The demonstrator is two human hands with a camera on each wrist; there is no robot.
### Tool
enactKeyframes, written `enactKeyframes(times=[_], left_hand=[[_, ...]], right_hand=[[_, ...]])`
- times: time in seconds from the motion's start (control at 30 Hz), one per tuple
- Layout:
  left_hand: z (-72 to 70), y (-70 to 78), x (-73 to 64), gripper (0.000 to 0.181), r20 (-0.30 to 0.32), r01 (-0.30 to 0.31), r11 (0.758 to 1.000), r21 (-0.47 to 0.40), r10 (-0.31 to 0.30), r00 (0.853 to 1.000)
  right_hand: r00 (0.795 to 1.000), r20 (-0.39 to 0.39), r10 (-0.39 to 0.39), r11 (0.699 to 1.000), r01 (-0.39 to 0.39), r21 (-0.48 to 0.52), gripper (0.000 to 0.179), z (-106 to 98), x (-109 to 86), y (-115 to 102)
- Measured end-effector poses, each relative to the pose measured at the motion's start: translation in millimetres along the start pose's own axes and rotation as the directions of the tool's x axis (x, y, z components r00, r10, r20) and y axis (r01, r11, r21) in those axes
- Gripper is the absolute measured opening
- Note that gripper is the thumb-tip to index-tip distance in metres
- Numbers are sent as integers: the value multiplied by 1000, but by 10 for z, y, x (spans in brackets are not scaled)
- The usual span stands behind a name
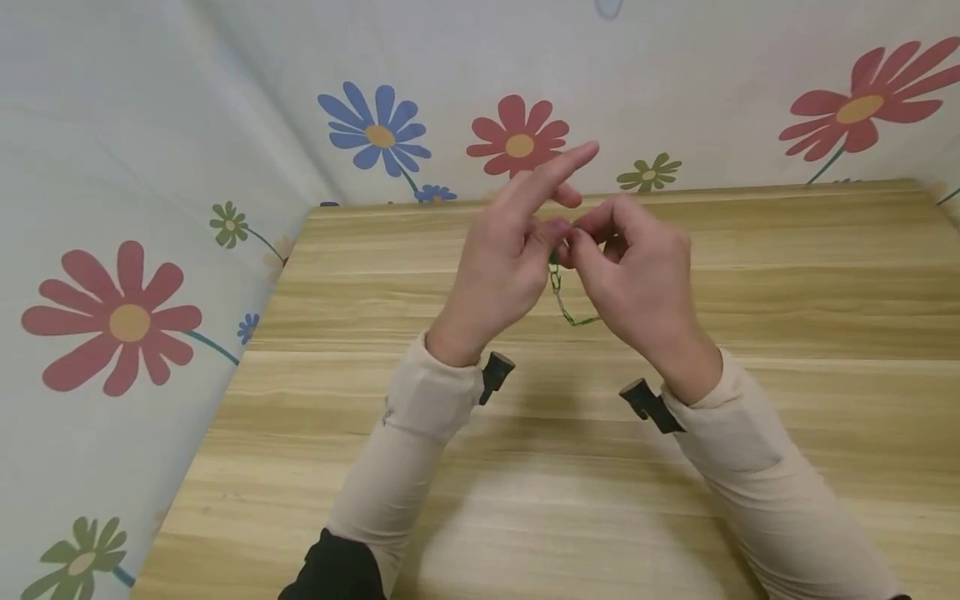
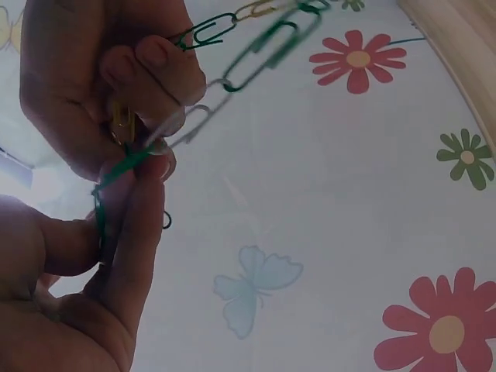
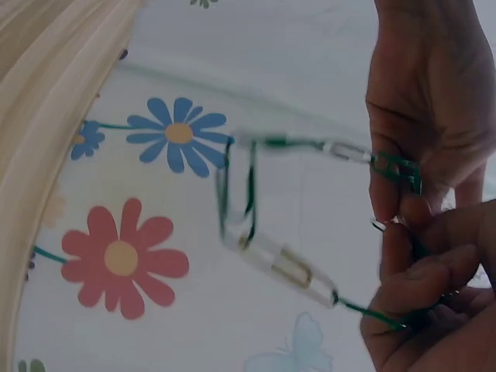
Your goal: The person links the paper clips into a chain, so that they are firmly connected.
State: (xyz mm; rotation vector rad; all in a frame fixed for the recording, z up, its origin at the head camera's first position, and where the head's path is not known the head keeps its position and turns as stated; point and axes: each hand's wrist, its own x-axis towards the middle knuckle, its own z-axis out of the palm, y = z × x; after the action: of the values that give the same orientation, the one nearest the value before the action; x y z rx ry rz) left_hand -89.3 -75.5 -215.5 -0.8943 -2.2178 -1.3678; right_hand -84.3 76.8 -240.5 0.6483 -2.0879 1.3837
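Both hands are raised above the table, with their fingertips meeting. My left hand [image 1: 498, 262] pinches a green paper clip between thumb and fingertip, with the index finger stretched out. Opposite it, my right hand [image 1: 648, 279] pinches part of the same paper clip chain [image 1: 557, 287] with thumb and curled fingers. Below the fingers the chain hangs in a loop. Green, whitish and yellow linked clips show in the left wrist view, where the chain [image 2: 260, 58] is partly blurred, and in the right wrist view, where the chain [image 3: 291, 267] swings out from both hands. Fingers hide the clips where the fingertips meet.
Under the hands lies a wood-grain table [image 1: 337, 292]. A white flowered cloth [image 1: 262, 50] hangs behind it and along its left side. Each sleeve cuff carries a small black camera mount, one on the left wrist [image 1: 495, 375] and one on the right [image 1: 648, 404].
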Motion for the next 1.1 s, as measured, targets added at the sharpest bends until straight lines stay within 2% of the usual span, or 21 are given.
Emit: enactKeyframes(times=[0.07,0.13,0.2,0.27,0.33,0.4,0.47,0.5,0.53,0.6,0.67,0.73,0.83,0.97,1.1], left_hand=[[-6,-15,3,47,-2,14,997,-72,-15,1000],[-27,-25,1,46,3,59,980,-189,-59,998],[-65,-30,2,45,4,114,945,-307,-118,993],[-120,-37,7,43,2,157,906,-393,-170,985],[-179,-49,10,40,10,188,868,-459,-207,978],[-232,-65,9,37,36,221,842,-492,-234,972],[-274,-83,3,35,72,262,820,-509,-263,962],[-291,-91,-1,34,87,285,810,-513,-281,956],[-303,-99,-3,34,99,304,800,-518,-297,950],[-323,-111,-7,32,124,345,779,-523,-331,936],[-331,-124,-12,31,145,372,763,-529,-351,925],[-324,-138,-14,31,175,382,751,-539,-343,923],[-305,-174,-14,29,214,380,733,-564,-315,925],[-287,-240,-17,26,252,374,691,-619,-277,927],[-280,-307,-28,26,264,347,638,-687,-226,938]], right_hand=[[999,42,32,999,-31,-34,5,-24,16,-6],[993,102,59,997,-52,-65,6,-58,36,-10],[981,178,75,995,-62,-76,6,-96,63,-10],[960,267,85,996,-73,-53,6,-142,89,5],[934,345,87,996,-93,1,7,-196,118,38],[910,403,93,985,-142,93,9,-251,141,81],[894,439,92,944,-218,246,11,-308,155,131],[891,446,91,906,-259,334,11,-334,158,157],[887,453,89,853,-303,425,13,-358,158,179],[883,461,82,729,-369,577,15,-395,153,220],[882,466,67,605,-407,684,17,-417,147,251],[880,473,47,512,-428,745,18,-429,146,276],[883,470,9,341,-444,828,19,-439,151,306],[891,454,-32,139,-445,884,21,-442,166,331],[891,452,-40,61,-449,891,24,-447,180,341]])
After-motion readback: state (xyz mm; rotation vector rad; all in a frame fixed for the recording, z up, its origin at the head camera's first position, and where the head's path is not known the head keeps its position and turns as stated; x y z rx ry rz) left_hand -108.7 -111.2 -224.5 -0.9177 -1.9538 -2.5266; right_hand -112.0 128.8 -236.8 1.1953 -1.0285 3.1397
